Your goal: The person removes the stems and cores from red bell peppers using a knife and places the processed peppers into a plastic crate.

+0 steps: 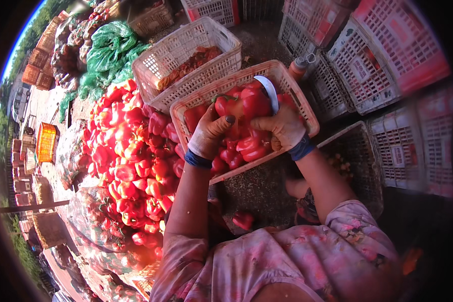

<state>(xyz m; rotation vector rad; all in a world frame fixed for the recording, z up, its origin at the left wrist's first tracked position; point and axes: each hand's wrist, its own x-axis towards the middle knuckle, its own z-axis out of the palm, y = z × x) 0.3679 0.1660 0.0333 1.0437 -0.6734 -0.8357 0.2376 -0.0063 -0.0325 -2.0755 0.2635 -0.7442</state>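
Note:
Both my hands wear soiled work gloves with blue cuffs. My left hand (210,130) holds a red bell pepper (253,102) from its left side, near the green stem. In my right hand (285,126) is a curved, hooked knife (268,88); its pale blade points up along the pepper's right side, and the handle is hidden in the fist. The right thumb presses against the pepper's front. Directly beneath the hands stands a pale plastic crate (249,165) with more red peppers (251,147) in it.
A large heap of red peppers (126,171) lies left. Behind is a white crate (196,78) with orange-brown scraps (198,62). Green netting (111,47) lies beyond. Stacked crates (362,71) and an orange bottle (297,70) stand right. One pepper (243,220) lies near my feet.

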